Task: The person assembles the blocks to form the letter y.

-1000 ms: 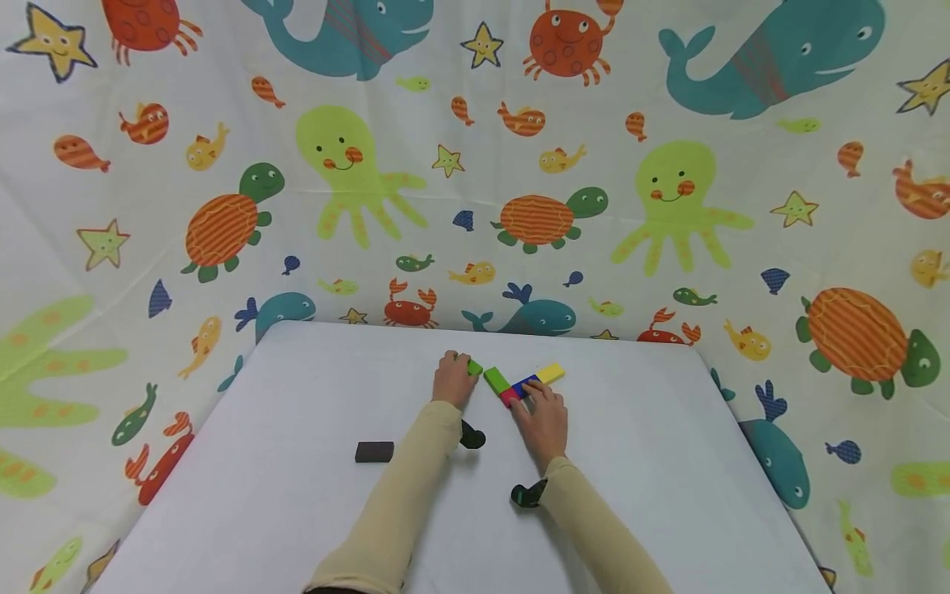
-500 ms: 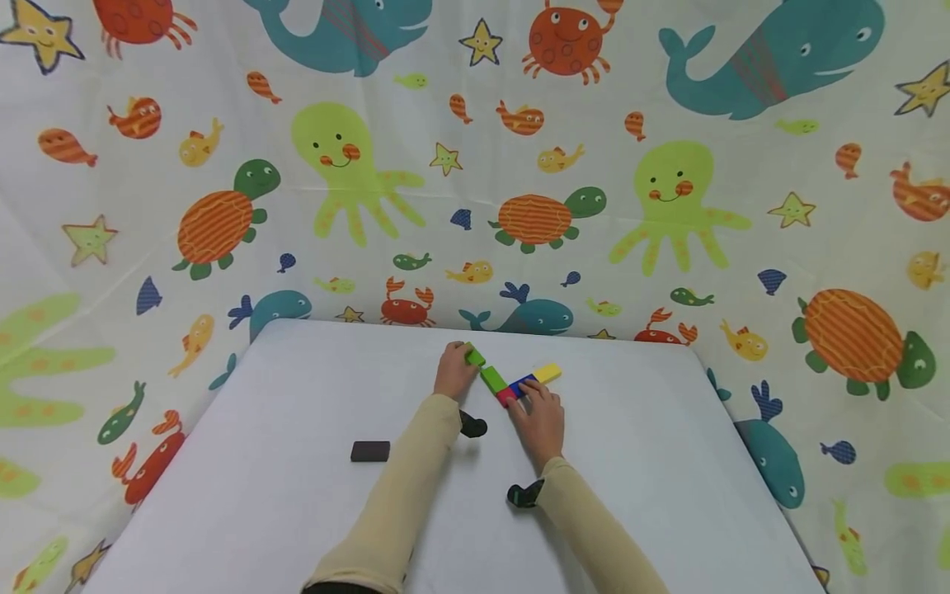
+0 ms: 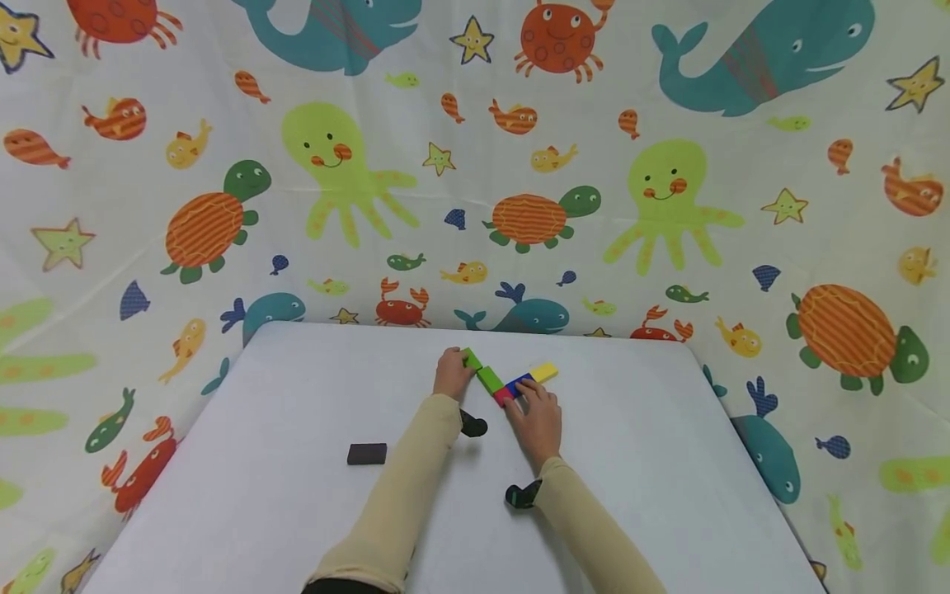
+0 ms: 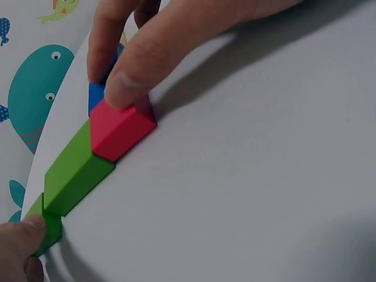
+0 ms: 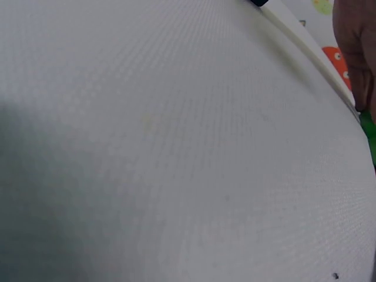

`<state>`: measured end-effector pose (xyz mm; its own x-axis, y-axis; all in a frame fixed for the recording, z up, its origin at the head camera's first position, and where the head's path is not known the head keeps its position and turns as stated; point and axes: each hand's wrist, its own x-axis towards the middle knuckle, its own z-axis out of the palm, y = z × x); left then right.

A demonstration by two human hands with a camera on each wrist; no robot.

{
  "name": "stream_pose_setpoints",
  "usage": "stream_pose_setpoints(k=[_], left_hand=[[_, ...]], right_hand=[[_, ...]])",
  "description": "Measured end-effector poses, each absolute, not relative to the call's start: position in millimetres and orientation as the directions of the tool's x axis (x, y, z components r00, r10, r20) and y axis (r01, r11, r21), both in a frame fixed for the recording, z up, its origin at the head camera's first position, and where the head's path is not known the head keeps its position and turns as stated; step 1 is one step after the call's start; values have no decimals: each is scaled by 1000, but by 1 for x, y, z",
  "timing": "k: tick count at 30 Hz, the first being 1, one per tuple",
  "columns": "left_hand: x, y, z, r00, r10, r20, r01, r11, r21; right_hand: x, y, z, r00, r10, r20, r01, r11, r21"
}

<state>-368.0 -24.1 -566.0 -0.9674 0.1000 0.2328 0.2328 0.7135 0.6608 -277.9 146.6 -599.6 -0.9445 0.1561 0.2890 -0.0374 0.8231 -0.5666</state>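
Note:
My left hand (image 3: 451,375) pinches a green block (image 3: 472,359) at the far end of a row of coloured blocks. That block sits end to end against a second green block (image 3: 490,380). A red block (image 3: 502,396) forms the corner of the V-shaped row, and a blue block (image 3: 518,384) and a yellow block (image 3: 545,372) run up the right arm. My right hand (image 3: 539,418) holds the corner. In the left wrist view its thumb (image 4: 124,88) presses on the red block and a finger reaches the blue one, partly hiding both.
A dark rectangular block (image 3: 367,454) lies on the white table (image 3: 297,528), left of my left forearm. Dark wrist-camera mounts (image 3: 473,424) stick out at both wrists. A cloth (image 3: 416,206) printed with sea animals hangs behind the table's far edge.
My left hand has brought its green block down and right, closing the gap to the second green block. My right hand stays at the corner. The head view has shifted slightly.

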Motion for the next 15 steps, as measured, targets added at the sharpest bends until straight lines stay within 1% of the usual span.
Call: stream_pose_setpoints(k=[7, 12, 15], left_hand=[[-369, -21, -564, -968, 92, 235, 226, 731, 644], [-371, -19, -563, -970, 91, 225, 222, 710, 668], [-372, -18, -564, -967, 104, 233, 236, 716, 657]], right_hand=[[-279, 146, -600, -938, 157, 308, -43, 831, -555], [-280, 147, -599, -943, 159, 294, -36, 826, -562], [-280, 147, -599, -948, 156, 277, -29, 825, -564]])
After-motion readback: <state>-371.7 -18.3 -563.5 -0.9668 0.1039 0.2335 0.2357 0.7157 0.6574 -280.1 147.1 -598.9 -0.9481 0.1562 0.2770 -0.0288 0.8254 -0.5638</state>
